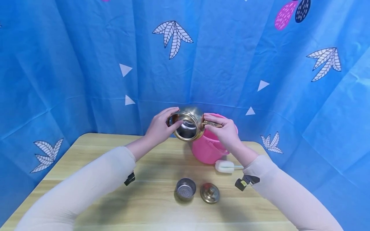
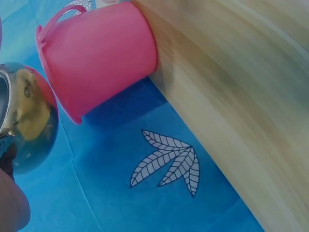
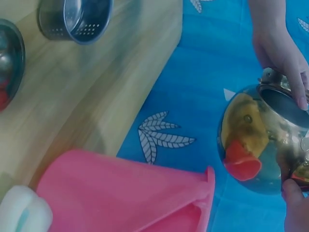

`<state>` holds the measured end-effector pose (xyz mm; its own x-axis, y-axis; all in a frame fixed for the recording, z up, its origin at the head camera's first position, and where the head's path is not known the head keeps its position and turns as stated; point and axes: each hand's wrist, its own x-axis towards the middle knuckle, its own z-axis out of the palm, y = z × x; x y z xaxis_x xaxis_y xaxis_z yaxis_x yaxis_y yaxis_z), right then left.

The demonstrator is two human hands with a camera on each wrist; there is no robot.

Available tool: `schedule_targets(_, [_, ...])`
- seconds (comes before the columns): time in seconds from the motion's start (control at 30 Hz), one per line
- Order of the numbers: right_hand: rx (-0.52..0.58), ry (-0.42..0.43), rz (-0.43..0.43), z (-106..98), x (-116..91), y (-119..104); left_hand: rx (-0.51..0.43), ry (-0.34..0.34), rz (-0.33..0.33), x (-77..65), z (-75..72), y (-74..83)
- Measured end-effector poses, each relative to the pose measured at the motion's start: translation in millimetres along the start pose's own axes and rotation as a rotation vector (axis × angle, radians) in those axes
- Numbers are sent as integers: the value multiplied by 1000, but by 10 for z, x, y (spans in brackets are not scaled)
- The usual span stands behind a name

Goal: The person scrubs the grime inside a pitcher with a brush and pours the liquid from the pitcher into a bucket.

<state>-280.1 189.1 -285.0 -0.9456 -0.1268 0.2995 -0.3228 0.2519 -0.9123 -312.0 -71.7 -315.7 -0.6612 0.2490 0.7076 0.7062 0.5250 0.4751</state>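
Observation:
A shiny gold metal teapot (image 1: 194, 111) is held up above the back of the table, tipped so its open mouth faces the head camera. My left hand (image 1: 162, 127) grips it on the left, thumb over the mouth's rim and fingers behind. On the other side my right hand (image 1: 228, 133) pinches the slim gold part that sticks out from the body. The pink bucket (image 1: 206, 150) stands just behind and below the teapot. Nearer the front lie the round gold lid (image 1: 210, 193), knob up, and a metal strainer cup (image 1: 186, 188) with a perforated bottom.
A sponge brush (image 1: 224, 166) with a white head lies by the bucket, its thin handle running under my right wrist. The light wooden table (image 1: 153, 202) ends at the back against a blue patterned curtain (image 1: 225, 64), which also hangs at both sides.

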Motion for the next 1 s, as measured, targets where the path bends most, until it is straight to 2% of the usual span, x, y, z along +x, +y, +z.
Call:
schedule_targets(0.17, [89, -30, 53, 114, -9, 32, 20, -3, -31, -97, -80, -22])
schedule_targets(0.27, [137, -50, 55, 181, -14, 51, 25, -9, -46, -142, -123, -47])
schedule_targets(0.37, [119, -65, 26, 243, -9, 73, 33, -10, -55, -184, -168, -76])
schedule_targets(0.47, [47, -68, -11, 297, 4, 102, 41, -10, -62, -235, -216, -101])
schedule_targets(0.6, [11, -79, -8, 373, 15, 135, 53, -9, -76, -309, -276, -127])
schedule_targets(0.8, [66, -106, -6, 497, 11, 191, 68, -29, -101, -417, -352, -156])
schedule_targets(1.0, [128, -125, -6, 615, -9, 246, 77, -58, -159, -516, -430, -160])
